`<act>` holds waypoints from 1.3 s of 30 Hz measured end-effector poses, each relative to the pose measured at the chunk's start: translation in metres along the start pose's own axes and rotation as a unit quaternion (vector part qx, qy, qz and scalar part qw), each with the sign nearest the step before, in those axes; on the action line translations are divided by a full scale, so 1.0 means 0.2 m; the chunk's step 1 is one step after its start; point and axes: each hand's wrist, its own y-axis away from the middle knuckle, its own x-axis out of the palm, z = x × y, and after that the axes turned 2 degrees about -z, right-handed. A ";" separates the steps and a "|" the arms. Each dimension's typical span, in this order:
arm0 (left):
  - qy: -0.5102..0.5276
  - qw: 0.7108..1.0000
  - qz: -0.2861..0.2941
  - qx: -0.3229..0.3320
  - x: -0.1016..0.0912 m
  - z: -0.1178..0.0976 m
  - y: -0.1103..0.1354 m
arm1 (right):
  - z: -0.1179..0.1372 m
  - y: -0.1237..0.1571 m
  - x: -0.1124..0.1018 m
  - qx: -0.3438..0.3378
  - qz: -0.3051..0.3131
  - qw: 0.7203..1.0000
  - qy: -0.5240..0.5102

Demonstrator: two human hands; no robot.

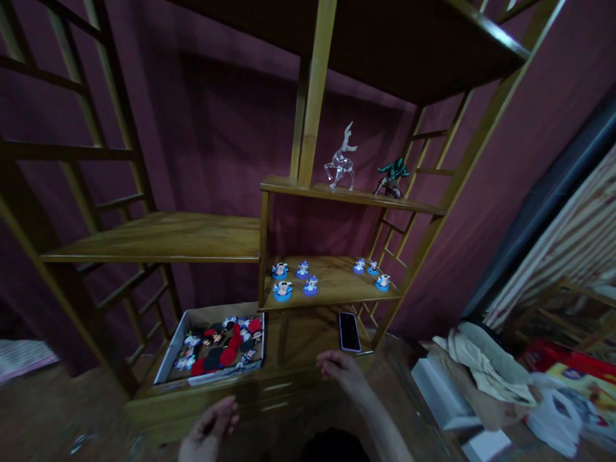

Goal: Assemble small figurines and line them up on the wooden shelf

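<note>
In the head view my left hand (pixel 210 428) hangs low in front of the shelf unit, fingers curled together, and no object shows in it. It is nearest to a shallow cardboard box (pixel 169 350) of small figurines with red, black and white parts. My right hand (pixel 341 372) is also curled closed with nothing visible in it, just below a dark-screened phone (pixel 349 332) lying on the bottom shelf. Several small figurines on blue and purple bases stand above on the middle shelf: a blue-based one (pixel 283 291) and a purple-based one (pixel 310 286) at left, and another group (pixel 382 282) at right.
A clear deer figure (pixel 342 163) and a dark green figure (pixel 392 178) stand on the upper right shelf. The wooden unit's left shelf (pixel 158 236) overhangs the box. On the floor at right lie a white box (pixel 443 394), cloth (pixel 486 366) and a plastic bag (pixel 553 414).
</note>
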 end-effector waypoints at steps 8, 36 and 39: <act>0.339 0.920 -0.187 -0.068 -0.08 -0.34 -0.53 | -0.19 -0.04 0.51 0.024 0.146 0.986 0.075; 0.613 0.746 -0.224 -0.135 -0.46 -0.44 -0.81 | -0.46 -1.05 1.24 -0.140 0.061 0.860 0.487; 0.617 0.742 -0.216 -0.145 -0.47 -0.45 -0.81 | -0.46 -1.06 1.30 -0.111 0.073 0.842 0.523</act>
